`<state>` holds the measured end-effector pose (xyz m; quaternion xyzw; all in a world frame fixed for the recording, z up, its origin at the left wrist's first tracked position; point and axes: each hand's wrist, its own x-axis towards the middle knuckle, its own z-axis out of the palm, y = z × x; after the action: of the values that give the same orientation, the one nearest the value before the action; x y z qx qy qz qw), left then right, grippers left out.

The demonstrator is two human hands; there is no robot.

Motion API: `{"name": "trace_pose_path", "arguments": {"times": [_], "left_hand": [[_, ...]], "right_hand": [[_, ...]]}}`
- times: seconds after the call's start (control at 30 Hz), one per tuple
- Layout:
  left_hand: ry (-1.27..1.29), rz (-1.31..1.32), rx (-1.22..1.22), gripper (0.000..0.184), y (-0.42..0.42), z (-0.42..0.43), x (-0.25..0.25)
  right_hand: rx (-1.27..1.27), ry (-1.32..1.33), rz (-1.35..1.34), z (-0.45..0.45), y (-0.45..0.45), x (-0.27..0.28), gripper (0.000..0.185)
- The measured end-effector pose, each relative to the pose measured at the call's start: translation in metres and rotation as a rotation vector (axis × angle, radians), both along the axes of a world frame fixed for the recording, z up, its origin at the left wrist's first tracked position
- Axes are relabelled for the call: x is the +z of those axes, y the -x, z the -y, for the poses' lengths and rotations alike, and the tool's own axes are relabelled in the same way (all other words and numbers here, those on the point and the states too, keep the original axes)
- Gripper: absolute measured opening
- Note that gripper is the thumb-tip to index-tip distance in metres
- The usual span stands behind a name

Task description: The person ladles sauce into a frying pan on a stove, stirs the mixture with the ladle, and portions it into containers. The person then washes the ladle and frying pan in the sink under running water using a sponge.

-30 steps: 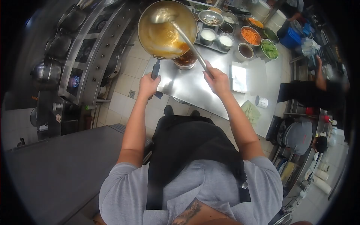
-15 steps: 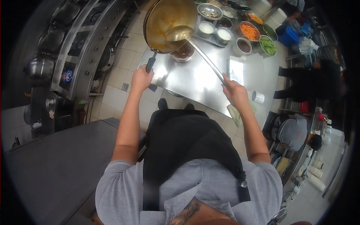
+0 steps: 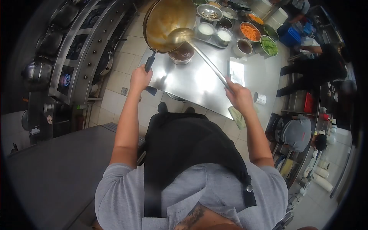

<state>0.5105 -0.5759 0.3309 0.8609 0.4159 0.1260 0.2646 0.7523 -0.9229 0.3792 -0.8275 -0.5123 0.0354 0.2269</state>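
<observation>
Nearest you, your black apron (image 3: 195,145) faces the table's edge; beyond it, your left hand (image 3: 141,79) is wrapped around the dark handle of a pan (image 3: 168,17); your right hand (image 3: 240,96) grips the far end of a long metal ladle (image 3: 209,61), with a green cloth (image 3: 237,117) just below that wrist at the table's edge.

Farther out on the metal table (image 3: 188,86), a bowl (image 3: 181,62) of brown food stands just under the pan's lower rim; the pan is tipped on its side, its stained inside open toward the ladle; the ladle's cup overlaps that inside, though you cannot tell from here whether metal meets metal.

To work well, hold the left wrist firm so the rim sits squarely over the bowl; draw the ladle along the curve in light, even strokes; tilt gradually, since a sudden tip could splash.

Farthest, beyond the bowl, white contents (image 3: 224,36), shredded orange food (image 3: 250,32) and green leaves (image 3: 269,45) stand in containers; drips swung that way could land in them.
</observation>
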Motion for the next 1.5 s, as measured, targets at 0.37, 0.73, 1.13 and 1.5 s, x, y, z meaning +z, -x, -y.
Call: {"name": "trace_pose_path", "arguments": {"times": [0.37, 0.73, 1.13, 1.5], "left_hand": [[0.105, 0.051, 0.003, 0.030, 0.006, -0.007, -0.003], [0.712, 0.323, 0.091, 0.029, 0.023, -0.025, -0.030], [0.712, 0.714, 0.450, 0.028, 0.148, -0.117, -0.078], [0.472, 0.941, 1.193, 0.034, 0.398, -0.312, -0.108]], "right_hand": [[-0.036, 0.178, -0.124, 0.031, 0.003, 0.039, 0.049], [-0.196, -0.203, -1.597, -0.063, 0.045, 0.009, 0.034], [0.236, 0.054, -2.112, -0.333, 0.197, -0.004, 0.061], [0.710, 0.784, -1.690, -0.644, 0.455, -0.011, 0.049]]}}
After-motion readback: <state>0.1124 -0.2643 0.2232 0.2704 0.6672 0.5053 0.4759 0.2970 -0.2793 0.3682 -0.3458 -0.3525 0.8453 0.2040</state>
